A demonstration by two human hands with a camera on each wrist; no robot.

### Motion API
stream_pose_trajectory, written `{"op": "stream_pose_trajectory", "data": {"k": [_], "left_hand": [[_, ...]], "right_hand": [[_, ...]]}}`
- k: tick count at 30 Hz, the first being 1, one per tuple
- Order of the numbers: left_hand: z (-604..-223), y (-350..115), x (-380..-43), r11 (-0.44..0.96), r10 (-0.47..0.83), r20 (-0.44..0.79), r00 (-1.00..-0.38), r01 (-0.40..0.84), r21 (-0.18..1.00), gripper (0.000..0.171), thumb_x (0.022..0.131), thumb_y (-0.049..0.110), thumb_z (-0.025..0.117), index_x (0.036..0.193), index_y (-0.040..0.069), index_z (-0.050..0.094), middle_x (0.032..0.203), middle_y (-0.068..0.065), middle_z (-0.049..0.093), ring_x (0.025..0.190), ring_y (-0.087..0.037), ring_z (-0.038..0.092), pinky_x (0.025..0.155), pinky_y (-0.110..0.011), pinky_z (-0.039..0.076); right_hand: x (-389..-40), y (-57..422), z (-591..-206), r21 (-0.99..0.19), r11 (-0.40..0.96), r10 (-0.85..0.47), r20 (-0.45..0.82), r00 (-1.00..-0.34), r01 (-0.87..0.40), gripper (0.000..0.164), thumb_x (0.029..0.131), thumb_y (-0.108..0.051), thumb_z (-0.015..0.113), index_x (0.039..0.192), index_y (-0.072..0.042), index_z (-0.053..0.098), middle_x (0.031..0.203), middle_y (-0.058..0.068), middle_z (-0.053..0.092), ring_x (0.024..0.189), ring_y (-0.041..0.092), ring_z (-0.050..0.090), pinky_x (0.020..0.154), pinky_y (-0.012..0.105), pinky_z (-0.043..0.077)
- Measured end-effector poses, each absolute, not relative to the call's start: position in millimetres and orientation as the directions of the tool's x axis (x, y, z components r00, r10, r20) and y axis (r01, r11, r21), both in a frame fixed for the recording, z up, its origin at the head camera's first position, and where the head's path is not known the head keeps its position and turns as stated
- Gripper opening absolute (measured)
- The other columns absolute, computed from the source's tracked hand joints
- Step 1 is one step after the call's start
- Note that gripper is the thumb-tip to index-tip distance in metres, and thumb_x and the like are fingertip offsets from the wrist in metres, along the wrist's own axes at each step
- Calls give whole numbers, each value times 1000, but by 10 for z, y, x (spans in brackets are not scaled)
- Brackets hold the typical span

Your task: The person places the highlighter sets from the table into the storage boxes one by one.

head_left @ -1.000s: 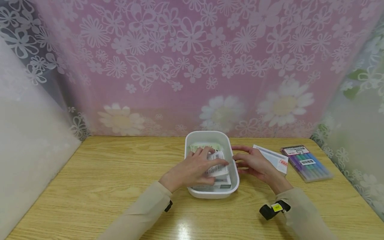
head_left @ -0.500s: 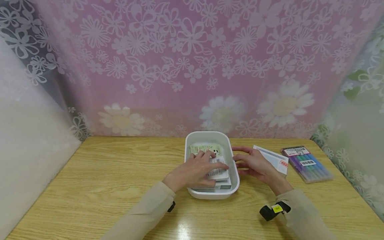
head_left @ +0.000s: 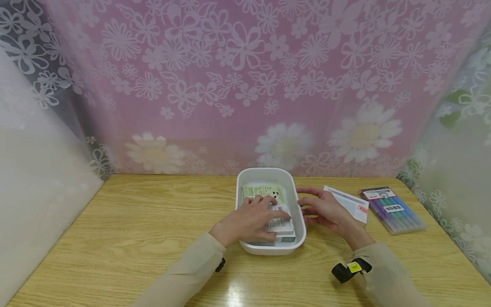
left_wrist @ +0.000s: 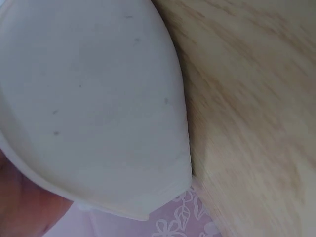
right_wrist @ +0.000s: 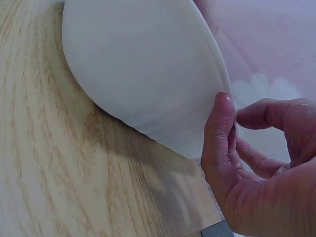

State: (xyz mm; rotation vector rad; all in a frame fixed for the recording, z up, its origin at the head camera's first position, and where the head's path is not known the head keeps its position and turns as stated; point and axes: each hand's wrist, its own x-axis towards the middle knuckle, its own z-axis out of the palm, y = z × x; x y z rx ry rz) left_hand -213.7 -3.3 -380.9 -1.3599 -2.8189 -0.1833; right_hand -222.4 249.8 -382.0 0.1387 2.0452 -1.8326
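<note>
A white plastic bin [head_left: 245, 247] stands on the table, with a green printed pack [head_left: 264, 189] and stacked boxes inside. My left hand [head_left: 251, 219] reaches into it from the left. Its thumb and fingers are bent around a small white box [head_left: 281, 226] lying on a larger white-and-grey box [head_left: 287, 238]; the palm hides part of both. In the left wrist view the bin's outer wall [left_wrist: 98, 98] covers most of my hand. Outside the bin's right wall, my right hand [head_left: 330, 213] touches it with its fingertips, which also meet the rim in the right wrist view.
Behind my right hand lies a flat white box [head_left: 349, 204] with a red mark. Farther right is a clear case of coloured pens [head_left: 392, 209]. A pink floral curtain [head_left: 245, 94] rises at the table's back edge. A black strap [head_left: 345, 269] hangs at my right wrist.
The small white box, tilted a second ago, has come down flatter and closer to the front of the bin, with my left hand shifting slightly right. My right hand stays put.
</note>
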Motion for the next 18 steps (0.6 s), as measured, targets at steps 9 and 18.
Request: {"op": "stream_pose_trajectory", "data": {"k": [9,18], "left_hand": [[-3791,-163,-2133,647,722,142,-677,734,209,40,98,39,63,138,37,62,143,1,57,127,-24,56,99,-51,50],[-3812,-405,-2098,724,497,414,-763,627,287,39,95,11,68,133,19,67,133,-5,63,118,-28,62,96,-47,53]], "right_hand": [[-2217,2496,-3817,-934,124,-172,-353,-920,335,63,99,-21,65,155,-9,39,116,2,69,86,14,72,71,29,62],[-2224,2498,-3830,-932,114,-177,-361,-916,345,65,98,-21,66,156,-10,39,116,3,71,85,13,73,69,28,61]]}}
